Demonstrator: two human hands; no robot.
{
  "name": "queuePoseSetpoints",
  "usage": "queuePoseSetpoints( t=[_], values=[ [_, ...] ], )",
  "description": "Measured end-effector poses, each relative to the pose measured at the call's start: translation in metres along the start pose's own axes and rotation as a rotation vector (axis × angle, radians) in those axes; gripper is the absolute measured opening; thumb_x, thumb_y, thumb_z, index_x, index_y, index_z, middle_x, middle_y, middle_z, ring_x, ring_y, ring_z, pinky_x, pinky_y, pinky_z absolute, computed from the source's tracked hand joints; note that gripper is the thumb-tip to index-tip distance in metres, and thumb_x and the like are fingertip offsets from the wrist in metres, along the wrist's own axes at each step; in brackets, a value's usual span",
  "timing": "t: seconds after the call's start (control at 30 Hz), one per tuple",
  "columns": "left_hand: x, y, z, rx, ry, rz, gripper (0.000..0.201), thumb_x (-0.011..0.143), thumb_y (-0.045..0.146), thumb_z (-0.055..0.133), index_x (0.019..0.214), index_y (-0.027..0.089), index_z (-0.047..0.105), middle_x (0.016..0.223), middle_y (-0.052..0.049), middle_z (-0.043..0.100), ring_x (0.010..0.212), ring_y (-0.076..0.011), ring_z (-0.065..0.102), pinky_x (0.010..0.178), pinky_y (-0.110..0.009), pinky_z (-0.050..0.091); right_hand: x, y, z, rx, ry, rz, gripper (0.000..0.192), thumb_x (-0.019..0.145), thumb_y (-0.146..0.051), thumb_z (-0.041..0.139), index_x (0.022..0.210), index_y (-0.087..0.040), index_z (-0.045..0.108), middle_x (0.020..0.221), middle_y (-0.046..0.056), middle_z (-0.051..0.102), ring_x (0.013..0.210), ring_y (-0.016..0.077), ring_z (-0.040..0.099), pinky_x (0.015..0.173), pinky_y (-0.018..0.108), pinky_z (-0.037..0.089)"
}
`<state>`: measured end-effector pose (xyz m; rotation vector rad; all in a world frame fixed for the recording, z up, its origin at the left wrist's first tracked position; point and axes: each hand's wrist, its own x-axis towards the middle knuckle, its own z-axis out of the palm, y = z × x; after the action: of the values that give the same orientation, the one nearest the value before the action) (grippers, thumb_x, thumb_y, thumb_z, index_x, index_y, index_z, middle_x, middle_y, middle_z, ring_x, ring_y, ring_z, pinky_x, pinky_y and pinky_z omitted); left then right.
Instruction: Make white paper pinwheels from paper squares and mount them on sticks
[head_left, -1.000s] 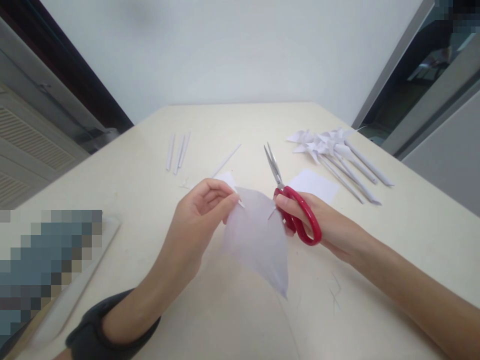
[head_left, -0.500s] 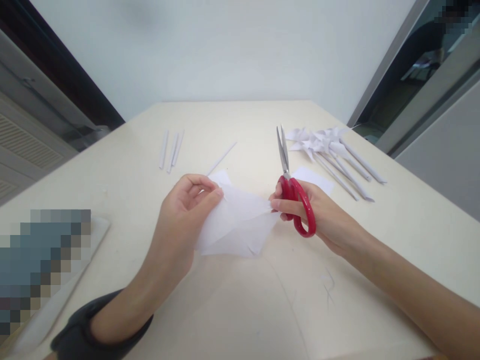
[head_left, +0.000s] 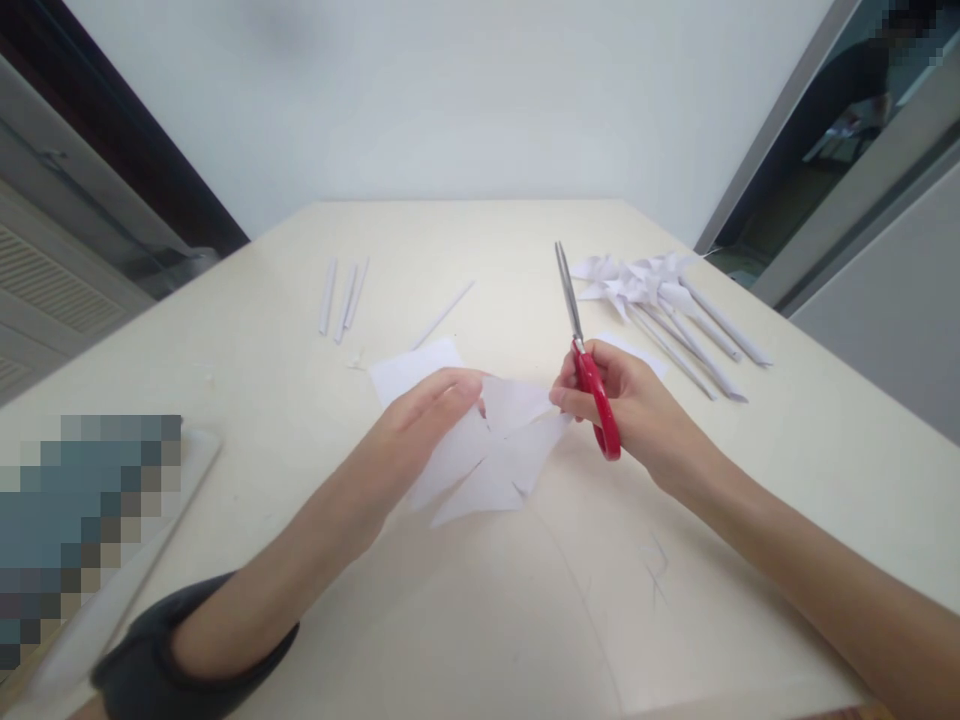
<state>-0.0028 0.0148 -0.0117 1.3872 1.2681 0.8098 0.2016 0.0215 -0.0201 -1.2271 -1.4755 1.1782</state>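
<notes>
A thin white paper sheet (head_left: 480,470) with slits running in from its corners is held up between my two hands. My left hand (head_left: 409,425) pinches its upper left edge between thumb and fingers. At its right corner, the thumb and fingertips of my right hand (head_left: 619,400) grip the paper. The same right hand also carries red-handled scissors (head_left: 589,375), blades pointing up and away and looking closed. Behind my left hand, another white paper piece (head_left: 409,370) lies on the table, partly covered.
Several paper pinwheels (head_left: 637,280) with rolled sticks lie at the right back. Rolled paper sticks (head_left: 345,305) rest at the left back, with a single stick (head_left: 444,315) nearer the middle. More paper (head_left: 634,350) lies behind my right hand. A blurred-out object (head_left: 82,520) is at left.
The scissors have turned more edge-on and their blades have come together. My left hand has shifted right along the sheet, uncovering the paper behind. The slits now show as open gaps.
</notes>
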Motion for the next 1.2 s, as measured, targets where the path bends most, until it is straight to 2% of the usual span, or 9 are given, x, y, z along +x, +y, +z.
queuePoseSetpoints(
  t=[0.1,0.2,0.3,0.43,0.6,0.77,0.87,0.97,1.2],
  values=[
    [0.003,-0.001,0.0,-0.083,-0.125,-0.101,0.022,0.078,0.038,0.063,0.093,0.023,0.069,0.085,-0.004,0.073,0.075,-0.0232,0.067,0.063,-0.03,0.051,0.006,0.006,-0.006,-0.126,0.023,-0.017,0.01,0.079,-0.026,0.057,0.082,-0.021,0.049,0.078,-0.002,0.058,0.068,0.0119,0.053,0.058,0.024,0.041],
    [0.004,0.001,0.001,-0.035,-0.185,-0.107,0.013,0.074,0.024,0.066,0.086,0.022,0.07,0.079,-0.002,0.074,0.074,-0.0222,0.068,0.067,-0.029,0.051,0.015,0.013,-0.017,-0.464,0.017,-0.021,0.016,0.083,-0.037,0.053,0.08,-0.021,0.049,0.079,0.0,0.059,0.068,0.0147,0.054,0.058,0.027,0.039],
    [0.005,0.001,0.002,-0.007,-0.143,-0.118,0.012,0.075,0.022,0.064,0.084,0.022,0.07,0.08,-0.002,0.074,0.076,-0.0219,0.069,0.068,-0.029,0.051,0.024,0.023,-0.029,-0.725,0.052,-0.035,0.019,0.083,-0.036,0.05,0.074,-0.02,0.05,0.076,0.003,0.058,0.066,0.0172,0.052,0.057,0.029,0.035],
    [0.004,-0.001,0.005,-0.055,-0.056,-0.107,0.017,0.073,0.023,0.065,0.089,0.021,0.071,0.087,-0.004,0.075,0.083,-0.0245,0.069,0.074,-0.033,0.052,0.03,0.034,-0.039,-0.812,0.059,-0.06,0.009,0.073,-0.023,0.058,0.08,-0.018,0.06,0.091,0.01,0.057,0.078,0.0214,0.054,0.064,0.031,0.037],
    [0.005,-0.003,0.005,-0.111,-0.089,-0.115,0.021,0.073,0.029,0.065,0.092,0.021,0.069,0.094,-0.005,0.074,0.094,-0.0262,0.067,0.077,-0.034,0.051,0.027,0.037,-0.042,-0.833,0.002,-0.091,0.024,0.073,-0.019,0.059,0.096,-0.018,0.064,0.101,0.011,0.057,0.088,0.0236,0.056,0.072,0.032,0.041],
    [0.007,-0.007,0.002,-0.137,-0.169,-0.063,0.02,0.077,0.026,0.059,0.094,0.019,0.067,0.093,-0.005,0.073,0.085,-0.0225,0.068,0.072,-0.031,0.051,0.022,0.027,-0.036,-0.812,-0.032,-0.131,0.019,0.077,-0.025,0.061,0.094,-0.019,0.066,0.099,0.011,0.06,0.087,0.0243,0.058,0.077,0.035,0.041],
    [0.007,-0.01,0.003,-0.135,-0.144,-0.012,0.019,0.079,0.025,0.056,0.095,0.019,0.064,0.093,-0.004,0.073,0.084,-0.0205,0.068,0.07,-0.029,0.05,0.017,0.019,-0.024,-0.757,0.013,-0.175,0.018,0.087,-0.029,0.048,0.09,-0.019,0.063,0.101,0.01,0.059,0.091,0.0231,0.057,0.082,0.037,0.04],
    [0.006,-0.01,0.005,-0.124,-0.139,0.015,0.018,0.078,0.02,0.053,0.093,0.019,0.062,0.091,-0.003,0.072,0.084,-0.0202,0.067,0.071,-0.029,0.05,0.011,0.011,-0.01,-0.656,0.023,-0.202,0.028,0.094,-0.037,0.036,0.092,-0.02,0.058,0.097,0.006,0.061,0.089,0.019,0.057,0.077,0.032,0.044],
    [0.005,-0.009,0.006,-0.063,-0.13,0.05,0.007,0.074,0.02,0.053,0.081,0.021,0.053,0.074,0.002,0.066,0.072,-0.0195,0.065,0.068,-0.031,0.048,0.001,0.001,0.002,-0.416,0.036,-0.193,0.025,0.089,-0.046,0.048,0.091,-0.021,0.05,0.09,0.002,0.061,0.083,0.0149,0.059,0.07,0.026,0.047]
  ],
)
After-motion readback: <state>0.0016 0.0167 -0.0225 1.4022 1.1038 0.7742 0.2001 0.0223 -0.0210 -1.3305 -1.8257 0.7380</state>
